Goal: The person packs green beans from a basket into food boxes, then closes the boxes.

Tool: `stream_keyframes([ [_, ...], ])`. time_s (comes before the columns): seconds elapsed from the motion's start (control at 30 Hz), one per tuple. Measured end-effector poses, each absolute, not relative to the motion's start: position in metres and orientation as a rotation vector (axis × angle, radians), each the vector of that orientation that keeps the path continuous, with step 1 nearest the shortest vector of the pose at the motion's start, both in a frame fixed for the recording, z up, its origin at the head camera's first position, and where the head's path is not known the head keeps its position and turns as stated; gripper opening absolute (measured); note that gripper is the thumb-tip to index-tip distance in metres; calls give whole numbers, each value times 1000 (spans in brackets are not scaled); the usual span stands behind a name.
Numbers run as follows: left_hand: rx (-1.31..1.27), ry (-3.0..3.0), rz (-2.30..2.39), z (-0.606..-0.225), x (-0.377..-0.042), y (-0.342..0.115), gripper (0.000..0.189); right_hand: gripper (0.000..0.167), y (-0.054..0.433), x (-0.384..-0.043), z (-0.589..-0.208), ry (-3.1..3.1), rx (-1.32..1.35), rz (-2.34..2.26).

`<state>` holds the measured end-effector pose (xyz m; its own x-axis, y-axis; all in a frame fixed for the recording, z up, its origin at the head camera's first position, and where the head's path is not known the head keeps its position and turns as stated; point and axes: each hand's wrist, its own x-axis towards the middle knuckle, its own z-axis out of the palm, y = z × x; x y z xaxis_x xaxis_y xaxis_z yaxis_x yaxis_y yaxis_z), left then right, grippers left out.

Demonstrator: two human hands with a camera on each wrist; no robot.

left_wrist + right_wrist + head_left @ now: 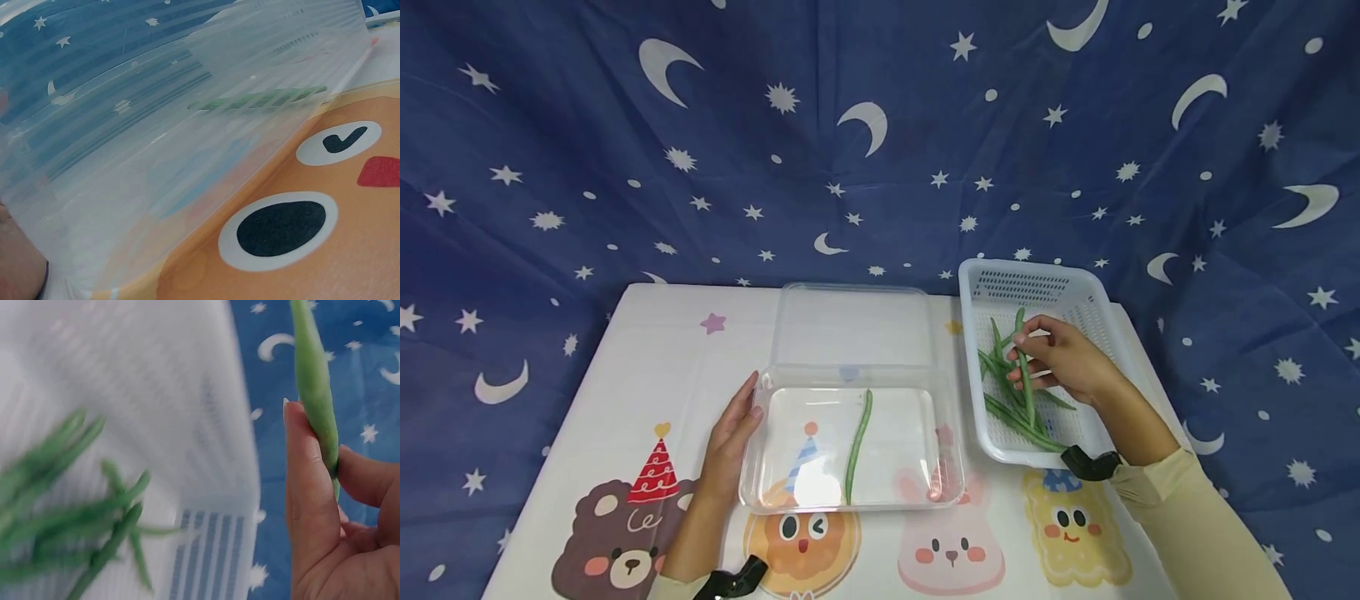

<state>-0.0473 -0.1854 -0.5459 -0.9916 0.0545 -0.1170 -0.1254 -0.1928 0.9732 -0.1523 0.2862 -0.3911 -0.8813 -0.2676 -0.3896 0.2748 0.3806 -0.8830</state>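
The way over the clear container (898,450) is free, but the basket wall (973,367) blocks a low sideways path

The head camera looks forward and down over the worktop (662,375); the left wrist's faces the clear box (94,206) closely; the right wrist's nears the basket (212,456), frame left, shared with the head view's right.

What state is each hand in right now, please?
Left hand: open, touching the left side of the clear container.
Right hand: closed, holding a green bean between thumb and fingers.
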Motion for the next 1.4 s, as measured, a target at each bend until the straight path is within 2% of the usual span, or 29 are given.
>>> stream_keyframes([
  [0.3,-103,1934,2326,-544,-48,-185,57,26,271,-121,-386,1947,-56,-1857],
  [0.5,-92,1933,2322,-543,-48,-185,58,28,267,-101,-385,1881,-113,-2011],
  [0.63,-98,1950,2312,-543,-49,-186,57,37,255,-89,-391,1878,-67,-2055],
  [0.77,-100,1943,2316,-544,-50,-186,57,48,236,-81,-403,1939,19,-2043],
  [1.13,-125,1993,2265,-544,-47,-186,58,48,181,-70,-431,2042,135,-1945],
  [1.4,-117,1987,2274,-547,-48,-186,57,47,153,-67,-437,2067,153,-1875],
])
